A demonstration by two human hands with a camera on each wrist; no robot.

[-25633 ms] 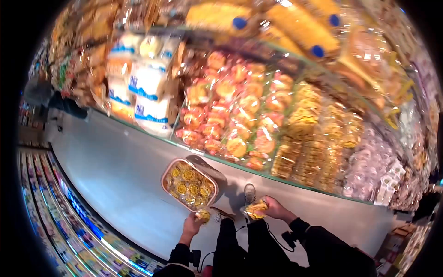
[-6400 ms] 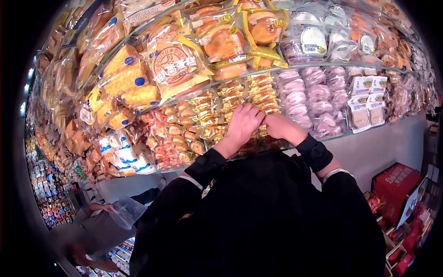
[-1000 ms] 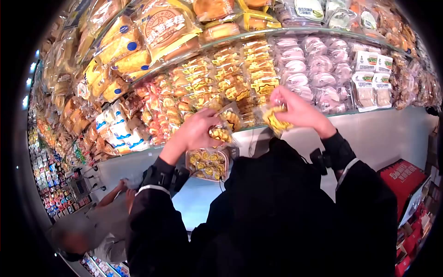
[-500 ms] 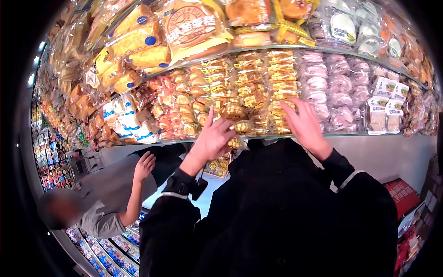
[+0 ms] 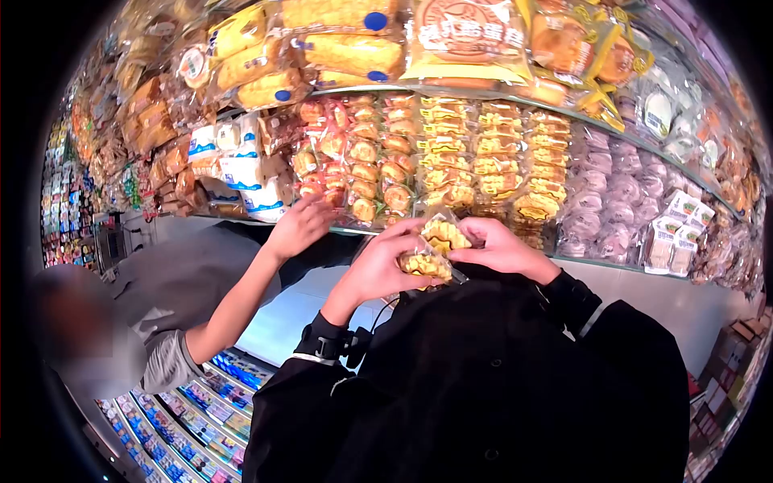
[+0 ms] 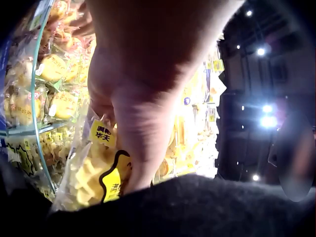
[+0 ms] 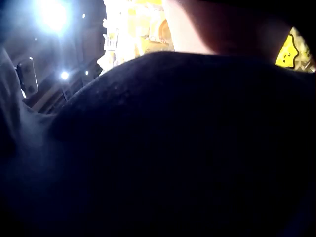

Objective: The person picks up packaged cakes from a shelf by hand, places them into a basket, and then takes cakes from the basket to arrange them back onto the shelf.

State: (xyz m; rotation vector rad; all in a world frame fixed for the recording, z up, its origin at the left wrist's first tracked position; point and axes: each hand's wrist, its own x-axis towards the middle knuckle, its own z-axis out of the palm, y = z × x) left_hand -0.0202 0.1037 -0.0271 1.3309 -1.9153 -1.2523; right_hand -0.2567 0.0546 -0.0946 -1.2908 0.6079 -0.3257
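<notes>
My left hand (image 5: 377,270) grips a clear packet of yellow pastry (image 5: 425,266) close to my dark jacket. Beside it, my right hand (image 5: 503,246) pinches a second yellow packet (image 5: 444,234) between thumb and fingers; the two packets nearly meet. In the left wrist view the left hand (image 6: 140,113) covers part of a packet (image 6: 89,180) with a yellow label. The right wrist view is mostly dark sleeve, with part of the right hand (image 7: 222,24) at its top and a yellow label (image 7: 287,52) at the right.
Rows of yellow packets (image 5: 499,153) lie on the glass-edged shelf, between reddish packets (image 5: 362,173) and pale purple ones (image 5: 612,197). At the left another person's bare arm (image 5: 233,310) reaches toward the shelf. Large packaged rolls (image 5: 354,52) fill the tier above.
Both hands have come together before the jacket, and the right hand now holds a packet. The other person's arm has reached farther toward the shelf. The head view has shifted left.
</notes>
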